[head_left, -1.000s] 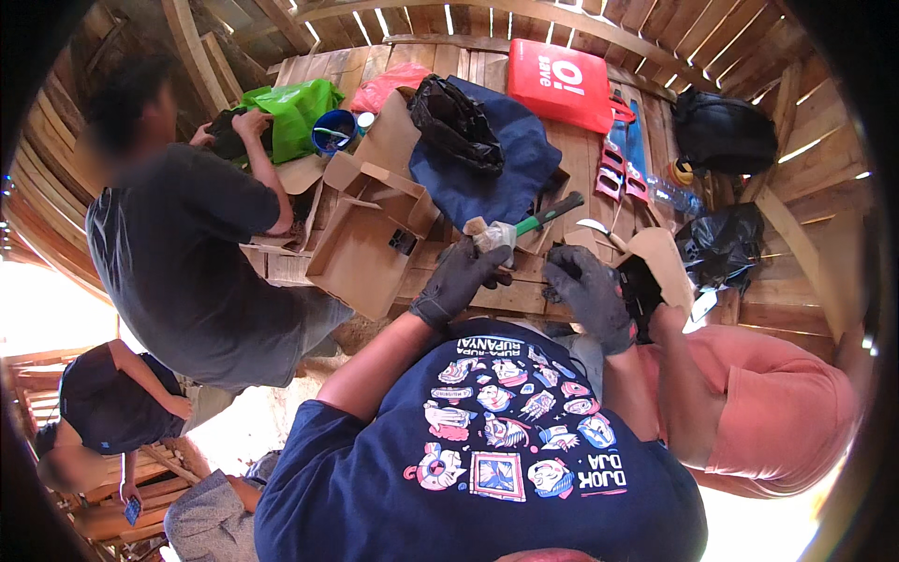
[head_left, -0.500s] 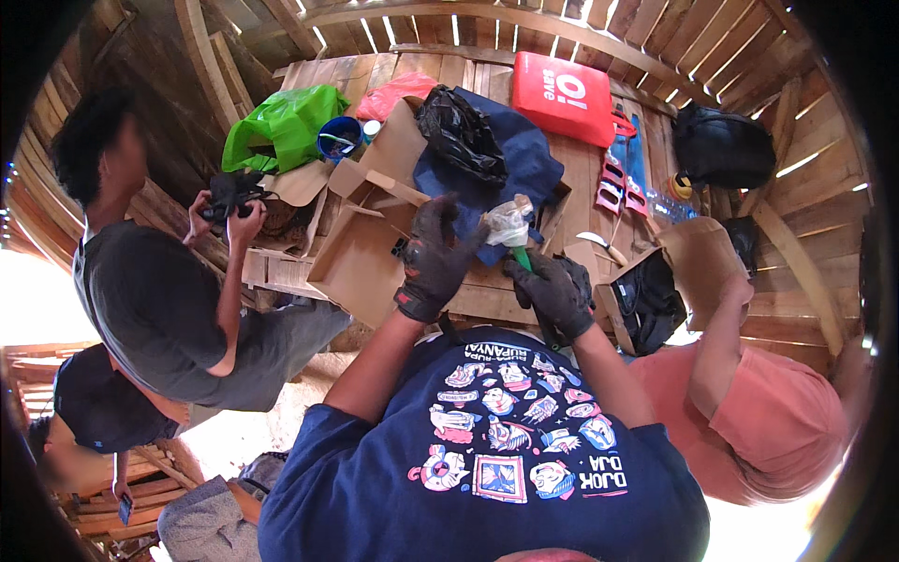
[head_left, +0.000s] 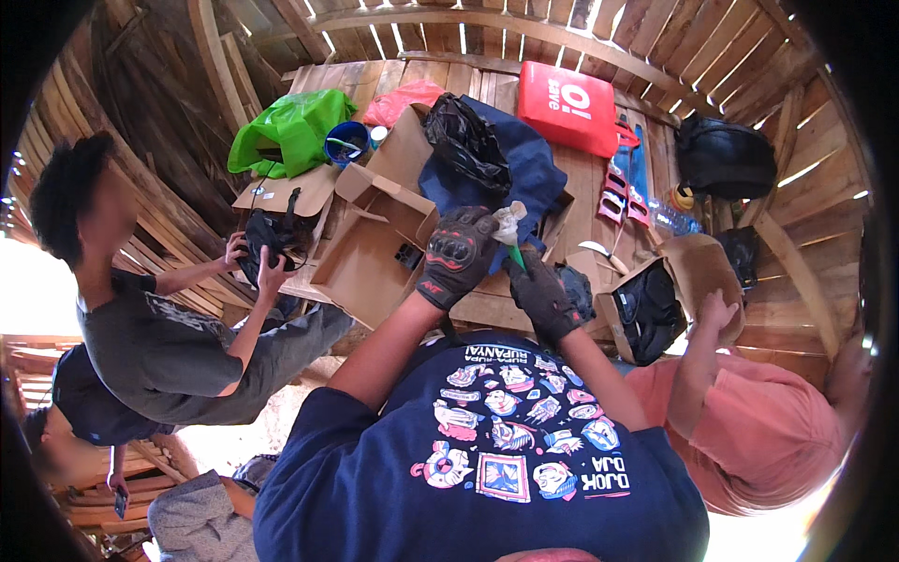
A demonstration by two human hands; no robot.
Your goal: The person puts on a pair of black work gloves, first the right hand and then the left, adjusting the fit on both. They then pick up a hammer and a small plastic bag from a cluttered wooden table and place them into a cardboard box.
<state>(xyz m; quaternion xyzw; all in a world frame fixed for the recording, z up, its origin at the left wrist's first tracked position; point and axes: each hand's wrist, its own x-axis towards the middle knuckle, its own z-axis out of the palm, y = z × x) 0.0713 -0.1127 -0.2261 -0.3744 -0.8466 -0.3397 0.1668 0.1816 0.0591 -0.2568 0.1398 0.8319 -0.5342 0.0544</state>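
In dark work gloves, both my hands meet over the near edge of the wooden table. My right hand [head_left: 541,292] is closed round the green handle [head_left: 516,255] of a tool. Whitish, crumpled plastic wrapping [head_left: 508,223] covers the tool's upper end, so its kind is hidden. Beside that wrapping, my left hand [head_left: 459,255] has its fingers curled in, and they seem to pinch the plastic's edge; the fingertips are partly hidden. An opened cardboard box [head_left: 370,267] lies just left of my left hand.
Behind my hands lie a blue cloth [head_left: 538,173] and a black plastic bag [head_left: 465,145]. A curved knife [head_left: 607,255] rests to the right, near a box holding black gear [head_left: 646,314]. One person stands left with a black item [head_left: 272,245]; another's arm [head_left: 698,365] reaches in from the right.
My left hand has turned and curled its fingers at the wrapping, where they were spread before. The wrapping looks narrower. The person on the left has lowered the black item toward the table.
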